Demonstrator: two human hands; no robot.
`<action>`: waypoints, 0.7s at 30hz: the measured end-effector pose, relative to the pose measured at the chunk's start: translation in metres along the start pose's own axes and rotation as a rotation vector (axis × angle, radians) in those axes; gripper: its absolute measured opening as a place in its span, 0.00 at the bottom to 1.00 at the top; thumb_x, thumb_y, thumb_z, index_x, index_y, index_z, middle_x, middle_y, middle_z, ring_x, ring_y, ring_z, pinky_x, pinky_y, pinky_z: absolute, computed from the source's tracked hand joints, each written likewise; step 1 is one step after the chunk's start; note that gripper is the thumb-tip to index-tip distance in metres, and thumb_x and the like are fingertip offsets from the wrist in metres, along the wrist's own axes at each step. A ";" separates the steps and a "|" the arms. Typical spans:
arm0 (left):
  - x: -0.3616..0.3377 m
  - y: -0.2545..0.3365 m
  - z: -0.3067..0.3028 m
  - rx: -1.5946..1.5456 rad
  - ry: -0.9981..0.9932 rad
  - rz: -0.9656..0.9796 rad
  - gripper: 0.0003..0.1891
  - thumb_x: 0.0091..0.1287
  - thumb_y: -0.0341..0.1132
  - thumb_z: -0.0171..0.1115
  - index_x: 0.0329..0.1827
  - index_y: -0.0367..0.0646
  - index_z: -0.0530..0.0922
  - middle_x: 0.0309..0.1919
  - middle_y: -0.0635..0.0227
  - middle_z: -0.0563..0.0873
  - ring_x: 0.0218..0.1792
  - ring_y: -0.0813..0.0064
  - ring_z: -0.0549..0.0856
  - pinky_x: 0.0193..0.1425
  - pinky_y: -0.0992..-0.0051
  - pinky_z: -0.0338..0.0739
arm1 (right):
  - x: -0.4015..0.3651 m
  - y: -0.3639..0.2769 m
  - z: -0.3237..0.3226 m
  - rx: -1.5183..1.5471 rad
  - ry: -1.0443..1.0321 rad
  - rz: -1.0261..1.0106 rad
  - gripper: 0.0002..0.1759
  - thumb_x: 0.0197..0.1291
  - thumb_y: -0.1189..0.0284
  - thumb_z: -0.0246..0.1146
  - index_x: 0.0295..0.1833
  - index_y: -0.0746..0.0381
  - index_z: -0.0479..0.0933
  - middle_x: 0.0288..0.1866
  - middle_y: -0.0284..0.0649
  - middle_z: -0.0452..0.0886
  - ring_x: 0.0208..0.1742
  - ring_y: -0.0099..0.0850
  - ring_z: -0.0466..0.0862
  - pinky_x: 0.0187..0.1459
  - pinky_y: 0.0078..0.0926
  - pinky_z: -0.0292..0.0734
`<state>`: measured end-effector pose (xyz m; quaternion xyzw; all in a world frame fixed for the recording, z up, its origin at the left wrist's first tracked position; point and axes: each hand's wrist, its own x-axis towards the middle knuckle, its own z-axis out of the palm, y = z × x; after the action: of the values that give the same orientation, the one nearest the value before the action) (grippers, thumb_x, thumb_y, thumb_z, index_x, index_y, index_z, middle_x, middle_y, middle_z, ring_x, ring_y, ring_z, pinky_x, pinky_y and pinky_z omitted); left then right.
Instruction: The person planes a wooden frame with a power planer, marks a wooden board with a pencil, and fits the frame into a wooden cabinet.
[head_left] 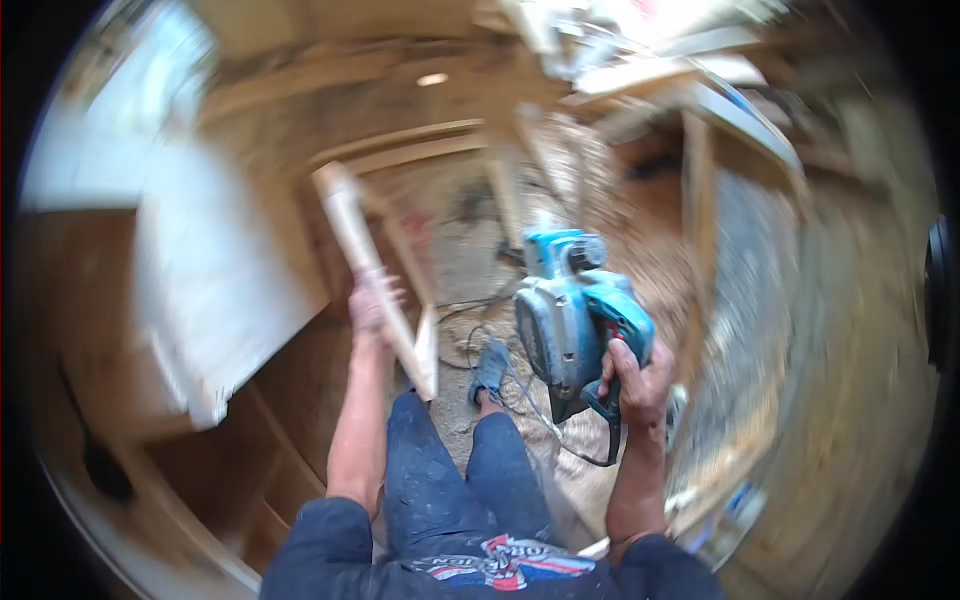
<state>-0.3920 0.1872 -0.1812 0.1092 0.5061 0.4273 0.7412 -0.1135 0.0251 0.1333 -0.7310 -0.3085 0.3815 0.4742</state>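
Note:
My left hand (371, 305) is wrapped round one side of a light wooden frame (345, 215), which is held up and tilted in front of my left knee. In my right hand (642, 382) is a teal and grey electric planer (560, 315), gripped by its rear handle with my thumb near the red trigger. The planer is raised off the floor, apart from the frame. Its black cord (590, 458) hangs from the handle and runs toward my feet. The planer's sole is turned out of sight.
Wood shavings (570, 170) cover much of the floor, with cord loops near my shoe (490, 372). A pale panel (215, 260) stands at the left above open wooden compartments (215, 470). On the right is a wood-edged bench (740, 290). Motion blurs the surroundings.

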 end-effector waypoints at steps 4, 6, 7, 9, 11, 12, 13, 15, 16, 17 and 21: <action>-0.009 0.007 -0.004 0.210 0.033 0.067 0.26 0.81 0.57 0.55 0.64 0.42 0.76 0.39 0.65 0.85 0.29 0.69 0.85 0.33 0.69 0.84 | -0.079 -0.019 -0.108 0.075 0.344 0.125 0.14 0.72 0.64 0.67 0.46 0.66 0.79 0.22 0.32 0.77 0.17 0.20 0.76 0.21 0.22 0.72; -0.050 0.035 0.018 0.162 -0.078 -0.009 0.28 0.77 0.63 0.59 0.59 0.45 0.76 0.36 0.69 0.82 0.27 0.74 0.81 0.30 0.72 0.80 | -0.108 -0.019 -0.155 0.106 0.535 0.094 0.15 0.72 0.63 0.69 0.45 0.66 0.80 0.22 0.32 0.77 0.17 0.20 0.76 0.20 0.22 0.72; -0.067 0.044 0.030 0.224 -0.017 0.019 0.28 0.76 0.63 0.60 0.58 0.45 0.76 0.35 0.70 0.80 0.26 0.74 0.80 0.29 0.71 0.80 | -0.119 -0.012 -0.179 0.098 0.618 0.067 0.16 0.71 0.62 0.69 0.45 0.66 0.80 0.22 0.32 0.77 0.17 0.20 0.75 0.20 0.22 0.72; -0.099 0.060 0.049 0.294 -0.041 0.061 0.28 0.76 0.62 0.61 0.57 0.44 0.76 0.35 0.69 0.81 0.27 0.74 0.80 0.30 0.71 0.80 | -0.123 0.007 -0.230 0.143 0.714 0.047 0.16 0.71 0.62 0.70 0.41 0.65 0.81 0.22 0.33 0.78 0.16 0.21 0.76 0.19 0.24 0.73; -0.130 0.073 0.068 0.297 -0.118 0.045 0.27 0.77 0.61 0.61 0.57 0.44 0.76 0.36 0.69 0.81 0.28 0.74 0.80 0.32 0.71 0.81 | -0.126 0.044 -0.279 0.143 0.955 0.087 0.18 0.69 0.61 0.71 0.35 0.65 0.81 0.21 0.35 0.79 0.17 0.25 0.81 0.20 0.26 0.75; -0.142 0.084 0.077 0.264 -0.168 0.040 0.26 0.78 0.60 0.61 0.56 0.44 0.76 0.36 0.69 0.81 0.30 0.74 0.80 0.33 0.72 0.81 | -0.121 0.056 -0.302 0.168 0.976 0.060 0.18 0.69 0.61 0.71 0.35 0.65 0.81 0.21 0.35 0.79 0.17 0.25 0.81 0.20 0.26 0.75; -0.153 0.096 0.083 0.331 -0.193 0.074 0.25 0.79 0.59 0.60 0.56 0.44 0.76 0.36 0.70 0.81 0.30 0.73 0.80 0.31 0.72 0.79 | -0.118 0.070 -0.321 0.093 1.068 0.090 0.16 0.70 0.62 0.70 0.38 0.65 0.80 0.22 0.35 0.79 0.17 0.26 0.80 0.21 0.27 0.74; -0.172 0.124 0.094 0.354 -0.202 0.061 0.25 0.79 0.59 0.59 0.56 0.44 0.77 0.35 0.70 0.81 0.29 0.74 0.79 0.30 0.73 0.78 | -0.115 0.127 -0.356 -0.039 1.222 0.226 0.17 0.69 0.62 0.69 0.36 0.66 0.80 0.22 0.37 0.81 0.18 0.29 0.82 0.23 0.30 0.75; -0.192 0.137 0.110 0.361 -0.207 0.080 0.25 0.79 0.60 0.59 0.55 0.44 0.77 0.34 0.69 0.80 0.28 0.74 0.78 0.29 0.73 0.78 | -0.111 0.156 -0.377 -0.026 1.261 0.233 0.18 0.69 0.61 0.69 0.35 0.66 0.80 0.22 0.37 0.81 0.18 0.29 0.82 0.23 0.30 0.75; -0.207 0.150 0.120 0.392 -0.189 0.101 0.23 0.80 0.57 0.58 0.54 0.44 0.76 0.33 0.69 0.79 0.28 0.75 0.77 0.30 0.74 0.77 | -0.107 0.173 -0.390 -0.015 1.292 0.241 0.19 0.69 0.61 0.69 0.33 0.66 0.80 0.22 0.37 0.81 0.18 0.29 0.83 0.23 0.30 0.75; -0.299 0.183 0.175 0.362 -0.236 0.202 0.20 0.81 0.51 0.57 0.56 0.42 0.74 0.34 0.68 0.78 0.29 0.76 0.76 0.31 0.76 0.75 | -0.104 0.197 -0.417 0.057 1.370 0.179 0.22 0.68 0.61 0.71 0.31 0.69 0.79 0.22 0.38 0.81 0.17 0.28 0.81 0.21 0.32 0.75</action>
<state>-0.3769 0.1238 0.2053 0.3395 0.4707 0.3858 0.7172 0.2050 -0.3214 0.0863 -0.8172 0.1323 -0.1207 0.5478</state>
